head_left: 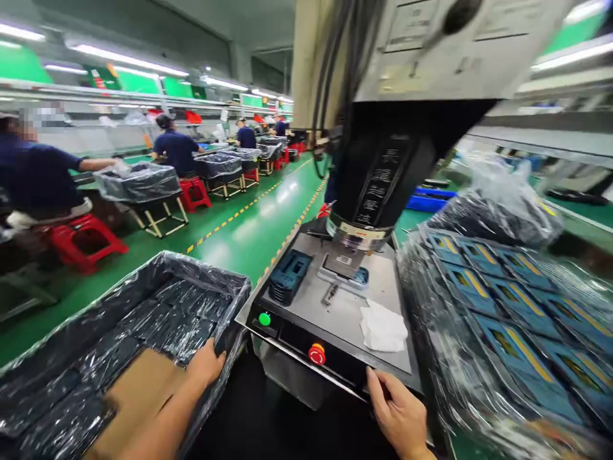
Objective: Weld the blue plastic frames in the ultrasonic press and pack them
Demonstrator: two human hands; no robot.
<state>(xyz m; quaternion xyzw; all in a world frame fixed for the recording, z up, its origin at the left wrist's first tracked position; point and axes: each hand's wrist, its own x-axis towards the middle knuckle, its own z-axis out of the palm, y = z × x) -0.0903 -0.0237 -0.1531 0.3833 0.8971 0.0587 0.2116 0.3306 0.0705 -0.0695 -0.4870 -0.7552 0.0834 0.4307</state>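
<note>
Closest in, the right hand (400, 412) is at the near right corner of the machine base (338, 326), thumb and fingers bent against its front edge; nothing shows between them, and I cannot tell whether they press or pinch. The left hand (205, 365) curls at the wall of the film-lined bin (201, 271), left of the base; whether it grips the rim or a dark piece is unclear. Beneath that forearm lies a sheet of cardboard (143, 393), with film-wrapped dark parts (167, 319) beyond it.

The base's front face carries a green button (264, 319) and a red knob (317, 353). On its top, toward the right, sits a white cloth (383, 327), soft and crumpled. A stack of teal panels (290, 275) stands at the base's left side; they look like stiff moulded plastic, probably light and rather smooth, so the top one is best taken by its outer edges, clear of the window cut-out. Mid-base, the machine head (366, 211) reaches down over a pale fixture (342, 281).

Right of the base, more windowed panels (500, 338) lie in rows amid clear film, which may slip or cling under the fingers; lifting by the frame should spare the windows from scuffs. Beyond the base, across the aisle to the left, co-workers (173, 152) sit on red stools (194, 193).
</note>
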